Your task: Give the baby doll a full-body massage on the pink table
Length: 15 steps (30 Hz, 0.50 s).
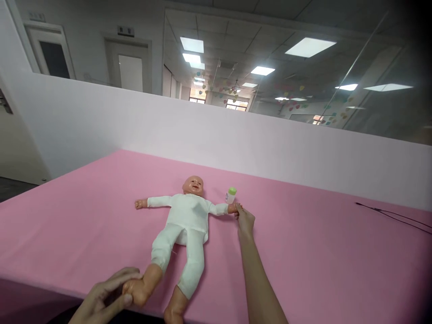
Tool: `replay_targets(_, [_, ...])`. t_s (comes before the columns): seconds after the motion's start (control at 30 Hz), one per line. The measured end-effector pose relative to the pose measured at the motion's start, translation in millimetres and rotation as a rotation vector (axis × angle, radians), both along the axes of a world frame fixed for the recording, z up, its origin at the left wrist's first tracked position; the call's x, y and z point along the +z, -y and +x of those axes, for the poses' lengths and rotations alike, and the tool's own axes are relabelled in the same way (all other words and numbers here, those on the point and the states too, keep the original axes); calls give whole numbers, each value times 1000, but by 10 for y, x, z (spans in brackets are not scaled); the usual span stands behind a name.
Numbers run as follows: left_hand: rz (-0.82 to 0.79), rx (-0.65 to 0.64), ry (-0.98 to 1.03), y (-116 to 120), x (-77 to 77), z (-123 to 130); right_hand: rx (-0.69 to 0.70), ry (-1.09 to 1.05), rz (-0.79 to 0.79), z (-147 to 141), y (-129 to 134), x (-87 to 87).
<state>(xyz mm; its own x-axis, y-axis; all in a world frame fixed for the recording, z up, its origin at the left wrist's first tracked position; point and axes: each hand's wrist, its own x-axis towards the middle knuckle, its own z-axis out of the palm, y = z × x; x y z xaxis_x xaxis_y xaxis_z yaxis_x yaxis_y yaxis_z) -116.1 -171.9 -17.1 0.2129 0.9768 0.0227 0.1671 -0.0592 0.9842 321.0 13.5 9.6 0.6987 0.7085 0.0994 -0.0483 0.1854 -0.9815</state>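
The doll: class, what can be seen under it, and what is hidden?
The doll lies on its back on a pink cloth, visible on both sides and between its legs. The part directly beneath its torso is covered; anything there cannot be seen.

On the tablecloth [297,252], from the baby doll [189,209], a bottle [231,195] stands at two o'clock, a cable [378,209] at three.

We list one bare, slim-fingered left hand [96,294], its thumbnail short and rounded; one bare, compact right hand [246,220]; one bare, long, slender right forearm [257,274], smooth-surfaced, narrowest at the wrist and broader toward the lower edge. We also enter one black patch [135,317] below, whether worn cloth we cannot tell.
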Motion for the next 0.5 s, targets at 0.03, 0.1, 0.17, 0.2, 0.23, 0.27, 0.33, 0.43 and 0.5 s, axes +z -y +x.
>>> replay_targets(0.03, [17,29,10,-65,120,56,61,-4,56,-62,23,92])
replay_targets(0.1, [74,66,27,-251,393,210,199,27,108,-227,84,260])
replay_targets(0.17, [124,29,42,-508,614,405,345,117,67,-435,156,361])
replay_targets(0.2, [146,17,68,-656,678,511,423,176,39,-546,190,381])
replay_targets(0.23, [163,4,104,-809,708,619,500,235,19,-656,222,383])
replay_targets(0.27, [180,3,140,-961,705,723,570,290,9,-757,249,373])
replay_targets(0.33, [184,-7,202,-1219,638,904,657,379,27,-914,287,335])
replay_targets(0.43, [191,-26,228,-1373,537,1035,664,438,75,-977,294,299])
replay_targets(0.5, [212,-36,199,-1283,537,998,613,387,72,-893,263,299])
